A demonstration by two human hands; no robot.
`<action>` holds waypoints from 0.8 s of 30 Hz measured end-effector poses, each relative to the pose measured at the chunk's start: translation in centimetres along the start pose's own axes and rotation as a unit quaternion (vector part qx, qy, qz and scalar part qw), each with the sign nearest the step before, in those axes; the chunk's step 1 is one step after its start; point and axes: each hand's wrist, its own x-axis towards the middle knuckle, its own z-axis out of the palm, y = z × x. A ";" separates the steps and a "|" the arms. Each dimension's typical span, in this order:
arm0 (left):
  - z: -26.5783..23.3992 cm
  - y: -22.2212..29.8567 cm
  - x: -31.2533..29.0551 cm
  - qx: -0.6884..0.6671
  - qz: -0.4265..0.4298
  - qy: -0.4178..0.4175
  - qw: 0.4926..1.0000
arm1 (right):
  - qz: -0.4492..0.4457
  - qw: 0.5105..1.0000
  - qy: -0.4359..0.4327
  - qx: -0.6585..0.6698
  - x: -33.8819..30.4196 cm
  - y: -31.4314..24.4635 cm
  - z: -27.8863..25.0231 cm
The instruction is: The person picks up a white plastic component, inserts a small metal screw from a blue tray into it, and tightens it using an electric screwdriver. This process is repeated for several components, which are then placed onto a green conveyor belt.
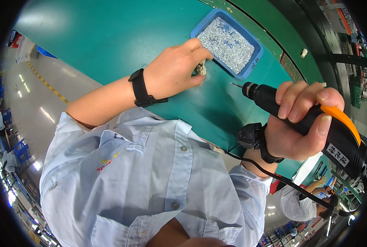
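Worktop (109,33), upper left: green, smooth; shows a glossy sheen. Tray (243,75), upper centre: smooth blue plastic. Small pieces (228,43) within: bright, shiny metal. Power screwdriver (266,99), right: black plastic, looks mostly matt; lever (346,121), smooth orange plastic; bit (235,85), metal. Shirt (150,173), lower centre: matt cloth, creased.
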 end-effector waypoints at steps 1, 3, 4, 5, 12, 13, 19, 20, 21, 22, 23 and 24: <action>0.0 0.1 0.0 -0.030 -0.016 0.000 0.999 | 0.000 1.000 0.002 -0.001 0.0 0.0 0.0; 0.0 0.0 0.1 -0.066 -0.032 -0.001 0.997 | -0.001 1.000 0.003 -0.001 0.0 0.1 -0.1; 0.1 -0.1 0.1 -0.102 -0.047 -0.003 0.994 | -0.001 1.000 -0.004 -0.003 0.1 0.0 -0.1; 0.0 -0.1 0.1 -0.138 -0.063 -0.004 0.988 | 0.000 1.000 -0.010 -0.005 0.1 0.0 -0.2; -1.0 -0.6 1.0 -0.208 -0.014 0.028 0.978 | 0.001 0.992 -0.114 0.062 0.8 0.1 -1.4; -1.2 -0.6 1.3 -0.225 -0.010 0.029 0.974 | -0.001 0.987 -0.139 0.078 0.9 -0.1 -1.6; -1.8 -0.1 3.0 -0.267 0.057 0.031 0.962 | 0.027 0.976 -0.147 0.160 0.6 -1.0 -1.3; -1.9 0.1 3.2 -0.262 0.069 0.025 0.962 | 0.055 0.962 -0.139 0.227 0.4 -0.9 -2.0; -1.9 0.3 3.4 -0.256 0.081 0.018 0.963 | 0.084 0.944 -0.130 0.291 0.1 -0.7 -2.7; -1.9 0.6 3.6 -0.259 0.090 0.018 0.961 | 0.111 0.922 -0.116 0.353 -0.2 -0.7 -3.3; -1.9 1.0 3.7 -0.249 0.113 0.023 0.962 | 0.108 0.925 -0.117 0.345 -0.2 -0.7 -3.7; -1.9 1.4 3.8 -0.238 0.136 0.029 0.961 | 0.186 0.917 -0.049 0.350 -0.2 -0.6 -4.2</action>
